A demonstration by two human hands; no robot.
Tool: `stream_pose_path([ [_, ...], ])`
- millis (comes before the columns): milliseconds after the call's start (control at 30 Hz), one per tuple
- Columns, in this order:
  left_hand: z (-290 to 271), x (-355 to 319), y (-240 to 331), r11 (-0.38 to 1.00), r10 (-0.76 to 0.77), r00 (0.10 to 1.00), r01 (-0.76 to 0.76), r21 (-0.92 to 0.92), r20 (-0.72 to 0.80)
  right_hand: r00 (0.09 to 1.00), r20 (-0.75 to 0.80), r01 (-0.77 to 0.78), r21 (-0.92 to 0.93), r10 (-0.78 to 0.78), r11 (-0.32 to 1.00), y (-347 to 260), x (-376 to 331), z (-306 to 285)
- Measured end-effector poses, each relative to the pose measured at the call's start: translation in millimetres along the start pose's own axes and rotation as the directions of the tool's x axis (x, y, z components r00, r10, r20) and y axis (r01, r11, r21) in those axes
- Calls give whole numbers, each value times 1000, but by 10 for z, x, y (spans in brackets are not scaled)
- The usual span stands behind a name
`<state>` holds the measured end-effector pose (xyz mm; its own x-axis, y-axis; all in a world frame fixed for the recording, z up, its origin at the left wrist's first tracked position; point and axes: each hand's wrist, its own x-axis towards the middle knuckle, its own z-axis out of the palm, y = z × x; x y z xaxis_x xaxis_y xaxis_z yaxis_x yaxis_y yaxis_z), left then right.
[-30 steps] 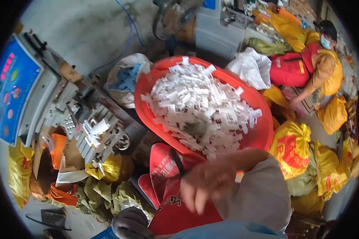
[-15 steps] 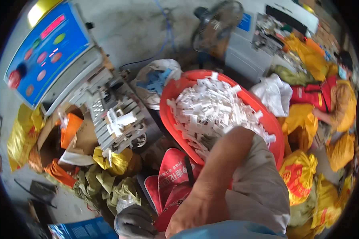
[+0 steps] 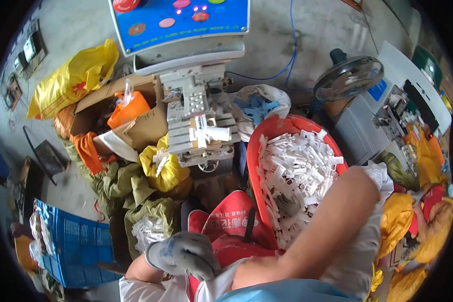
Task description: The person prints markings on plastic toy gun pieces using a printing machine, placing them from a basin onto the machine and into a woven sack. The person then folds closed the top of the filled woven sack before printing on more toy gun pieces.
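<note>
My left hand (image 3: 183,254), in a grey work glove, is curled low in the view against a fold of white cloth (image 3: 211,284) at my right wrist. My bare right forearm (image 3: 317,226) slants down from the right toward that glove. The right hand itself is hidden behind the cloth and the glove. Under both arms lies a red fabric piece (image 3: 226,226). Just beyond is a red basin (image 3: 259,143) heaped with several small white plastic parts (image 3: 297,166).
A machine with a blue control panel (image 3: 181,20) and a metal fixture (image 3: 201,121) stands ahead. A fan (image 3: 350,78) and a grey unit (image 3: 387,110) are at the right. A cardboard box (image 3: 141,126), yellow bags (image 3: 70,80), green sacks (image 3: 131,186) and a blue crate (image 3: 70,246) crowd the left.
The view has swung left, bringing the machine to the top centre. My right arm has dropped lower, its hand now hidden, and the gloved left hand has come into view.
</note>
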<state>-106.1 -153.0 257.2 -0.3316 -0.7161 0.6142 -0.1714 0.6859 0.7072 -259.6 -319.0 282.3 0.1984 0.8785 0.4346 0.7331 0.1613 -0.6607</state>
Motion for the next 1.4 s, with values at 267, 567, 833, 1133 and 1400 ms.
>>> stream_pose_path([
  [267,61,-52,-119,986,164,980,-167,-23,-110,971,129,-180,-172,203,969,25,40,-30],
  [567,299,-694,-377,896,-318,792,431,108,-520,923,238,-238,-261,301,935,91,151,-120],
  [833,732,-1096,-871,767,-616,588,600,-228,-524,905,286,-246,-255,316,935,212,268,-183],
  [1133,1095,-1231,-1054,877,-478,869,465,-123,-128,869,361,-247,-274,338,929,293,296,-247],
  [1400,989,-1173,-867,460,-590,756,603,-652,283,838,423,-229,-301,345,926,235,216,-278],
])
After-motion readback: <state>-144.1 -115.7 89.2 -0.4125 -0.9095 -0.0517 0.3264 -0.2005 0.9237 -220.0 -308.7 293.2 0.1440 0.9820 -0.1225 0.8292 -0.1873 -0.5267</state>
